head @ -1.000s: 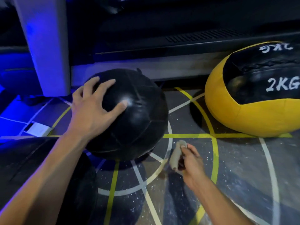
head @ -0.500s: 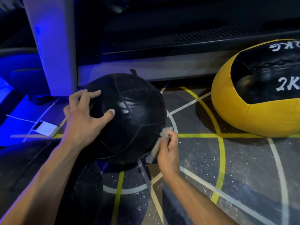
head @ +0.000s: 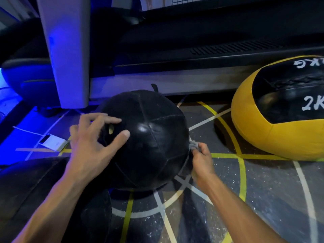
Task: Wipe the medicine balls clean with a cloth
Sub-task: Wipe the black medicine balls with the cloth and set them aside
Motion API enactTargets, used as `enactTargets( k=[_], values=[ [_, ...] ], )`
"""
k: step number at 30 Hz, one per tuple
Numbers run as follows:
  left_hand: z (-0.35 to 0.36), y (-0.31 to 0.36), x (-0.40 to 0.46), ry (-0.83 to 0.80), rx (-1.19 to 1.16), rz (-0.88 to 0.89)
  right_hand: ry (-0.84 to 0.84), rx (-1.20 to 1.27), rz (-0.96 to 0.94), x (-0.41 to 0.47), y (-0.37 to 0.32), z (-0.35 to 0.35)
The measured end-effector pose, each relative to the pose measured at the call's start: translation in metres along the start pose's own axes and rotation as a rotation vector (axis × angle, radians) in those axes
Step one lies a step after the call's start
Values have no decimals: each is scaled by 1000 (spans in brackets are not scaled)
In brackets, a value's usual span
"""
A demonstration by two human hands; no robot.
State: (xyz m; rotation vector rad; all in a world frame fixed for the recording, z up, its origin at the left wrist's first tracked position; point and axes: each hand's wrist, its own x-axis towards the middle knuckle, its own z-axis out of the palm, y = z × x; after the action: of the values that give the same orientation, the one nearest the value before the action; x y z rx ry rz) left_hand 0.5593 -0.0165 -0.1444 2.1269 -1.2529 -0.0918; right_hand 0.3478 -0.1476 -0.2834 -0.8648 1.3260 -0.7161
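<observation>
In the head view, the one view there is, the left hand [head: 91,146] is lying on the upper left face of the black medicine ball [head: 150,137], its fingers spread and slightly bent against the leather, touching and steadying the ball rather than closing round anything. The right hand [head: 201,160] is pinching a small grey cloth [head: 193,145] between thumb and fingers, and it is pressing that cloth against the ball's lower right side, close to the floor [head: 263,190] with its painted lines. The ball is sitting on the floor just in front of the dark machine base [head: 175,81]. Judging by this, the wiping of this ball is under way: the cloth is working on one flank only, and nothing shows whether the top, the far side or the underside has been cleaned. A yellow and black ball [head: 280,137] marked 2K is resting well apart to the right with no hand on it, and another dark ball [head: 52,199] is lying at the lower left beneath the left forearm; both are probably waiting their turn, so much of the task looks left to do.
</observation>
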Motion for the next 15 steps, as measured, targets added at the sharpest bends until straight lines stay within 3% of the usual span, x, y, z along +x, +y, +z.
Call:
enactTargets(
  k=[3, 7, 9, 11, 15],
  values=[
    [-16, -14, 13, 58, -71, -136, -74, 15, 163, 2, 0, -18],
    [-10, -11, 21, -117, -294, -333, -167, 88, 340, 1, 2, -25],
    [-11, -11, 20, -150, -292, -326, -146, 127, 369, -2, 4, -20],
    [-12, -7, 22, -99, -393, -441, -100, 167, 357, -7, 8, -17],
    [-18, -8, 12, -122, -404, -425, -50, 218, 298, -19, 14, -26]
  ],
)
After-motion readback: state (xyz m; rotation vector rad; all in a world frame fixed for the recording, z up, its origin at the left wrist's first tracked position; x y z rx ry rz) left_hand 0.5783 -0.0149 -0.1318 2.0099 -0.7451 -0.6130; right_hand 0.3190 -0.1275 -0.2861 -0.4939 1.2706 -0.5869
